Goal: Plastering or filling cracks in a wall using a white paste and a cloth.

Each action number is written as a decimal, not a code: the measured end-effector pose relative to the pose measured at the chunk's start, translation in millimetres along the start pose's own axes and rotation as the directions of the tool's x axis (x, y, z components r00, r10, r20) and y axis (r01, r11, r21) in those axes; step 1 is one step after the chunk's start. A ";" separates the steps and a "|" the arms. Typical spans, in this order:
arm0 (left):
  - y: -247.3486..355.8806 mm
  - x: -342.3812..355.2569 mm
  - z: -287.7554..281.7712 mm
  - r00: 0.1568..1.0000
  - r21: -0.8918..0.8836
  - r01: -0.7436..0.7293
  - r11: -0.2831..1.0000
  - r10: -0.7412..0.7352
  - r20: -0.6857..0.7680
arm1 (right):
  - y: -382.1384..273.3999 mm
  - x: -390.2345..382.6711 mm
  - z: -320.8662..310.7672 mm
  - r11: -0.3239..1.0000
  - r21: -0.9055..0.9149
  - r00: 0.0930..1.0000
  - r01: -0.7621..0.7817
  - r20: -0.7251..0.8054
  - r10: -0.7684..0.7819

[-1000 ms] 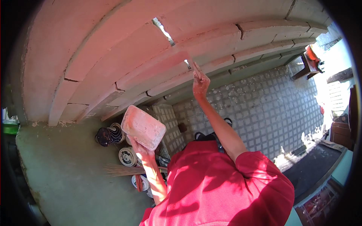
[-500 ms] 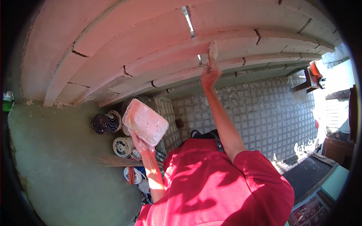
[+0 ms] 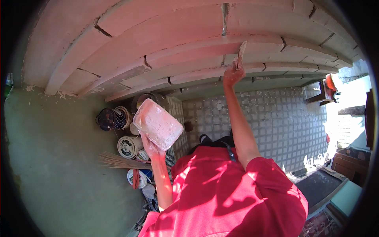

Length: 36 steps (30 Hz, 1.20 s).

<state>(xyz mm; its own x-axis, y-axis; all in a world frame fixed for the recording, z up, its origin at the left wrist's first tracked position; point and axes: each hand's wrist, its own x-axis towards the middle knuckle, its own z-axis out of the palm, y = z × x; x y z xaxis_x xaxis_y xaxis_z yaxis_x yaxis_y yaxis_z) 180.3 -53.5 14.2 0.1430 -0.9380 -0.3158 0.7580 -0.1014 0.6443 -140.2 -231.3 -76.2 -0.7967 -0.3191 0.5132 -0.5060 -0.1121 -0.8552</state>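
Observation:
My left hand (image 3: 151, 147) supports a shallow rectangular tray (image 3: 172, 139) from below and behind, its fingers mostly hidden. The tray is pale pink-white, tilted, and smeared with wet-looking paste. Up at the wall, my right hand (image 3: 234, 74) is closed around a flat putty knife (image 3: 242, 50) coated in pale paste. The blade is at a ledge of the pinkish wall (image 3: 177, 29), close to a narrow vertical joint; whether it touches cannot be made out. Both hands are smeared with paste.
Several buckets (image 3: 128, 147) and a bundle of thin sticks (image 3: 118, 161) stand by the green wall (image 3: 59, 158) at left. Tiled floor (image 3: 276, 118) spreads below the right arm. A stool (image 3: 323, 91) stands far right; a dark-topped table (image 3: 319, 183) is nearer.
My right hand has moved to the right with the putty knife, whose blade now leans more to the right. The tray sits slightly right and its tilt differs a little. The view has shifted somewhat.

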 end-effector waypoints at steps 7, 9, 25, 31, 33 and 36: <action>24.3 -5.1 -33.2 0.998 0.027 -0.052 0.998 0.053 -0.028 | -80.9 -117.0 51.1 0.936 0.342 0.950 0.086 0.256 -0.181; 29.8 -4.0 -39.9 0.998 0.042 -0.052 0.998 0.053 -0.022 | -88.4 -125.3 45.0 0.914 0.401 0.926 0.066 0.317 -0.205; 43.3 3.0 -59.8 0.999 0.014 0.011 1.000 -0.011 0.038 | -64.4 -102.5 30.5 0.941 0.292 0.939 0.172 0.239 -0.247; 46.3 2.7 -43.8 0.999 0.023 -0.003 1.000 0.002 0.040 | 1.3 2.5 -42.6 0.995 -0.082 0.998 0.055 0.022 -0.053; 43.2 -1.1 -45.4 0.999 0.052 -0.017 0.999 0.015 0.037 | 25.4 76.6 -71.5 0.973 0.044 0.947 0.225 -0.245 -0.208; 35.1 -9.0 -43.1 0.999 0.057 -0.021 0.998 0.019 0.026 | 68.8 141.2 -102.5 0.965 -0.066 0.933 0.252 -0.249 -0.261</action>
<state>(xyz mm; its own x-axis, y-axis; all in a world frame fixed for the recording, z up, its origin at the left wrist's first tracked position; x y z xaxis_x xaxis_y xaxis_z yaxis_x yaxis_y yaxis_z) 232.9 -34.3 9.7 0.1409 -0.9480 -0.2853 0.7171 -0.1009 0.6896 -321.5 -187.6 -55.2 -0.6934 -0.0345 0.7197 -0.7113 -0.1265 -0.6914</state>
